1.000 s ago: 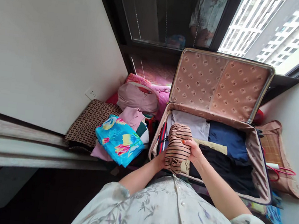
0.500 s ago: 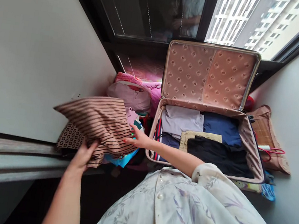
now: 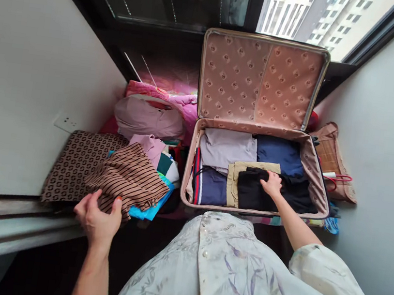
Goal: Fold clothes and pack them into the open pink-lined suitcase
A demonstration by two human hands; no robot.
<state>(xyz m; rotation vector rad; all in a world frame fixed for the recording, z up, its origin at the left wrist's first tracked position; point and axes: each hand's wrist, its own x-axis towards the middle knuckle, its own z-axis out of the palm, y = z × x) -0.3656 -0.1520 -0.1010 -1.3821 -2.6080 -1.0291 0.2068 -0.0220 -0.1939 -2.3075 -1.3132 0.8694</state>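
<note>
My left hand [image 3: 99, 214] is by the near edge of a brown garment with black stripes [image 3: 130, 177], thumb and fingers apart, holding nothing. The striped garment lies folded and crumpled on a pile of clothes. My right hand [image 3: 271, 183] rests on folded black clothing [image 3: 253, 192] in the open suitcase [image 3: 322, 199], its fingers spread on the cloth. Around it in the suitcase lie a grey folded garment [image 3: 228, 149], a dark blue one [image 3: 280, 155], a beige one [image 3: 233, 187] and a navy one with red and white stripes [image 3: 213, 187].
A patterned brown cushion [image 3: 73, 164] leans at the left wall. A mauve bag-like bundle [image 3: 149, 119] and pink bedding [image 3: 186, 104] lie behind the pile. The raised lid [image 3: 261, 81] stands against the window. A brown bag [image 3: 334, 162] with a red cord lies right of the suitcase.
The striped garment has come down onto the pile and my left hand has let go of it. My right hand has moved from beside it to the black clothing. The view has shifted.
</note>
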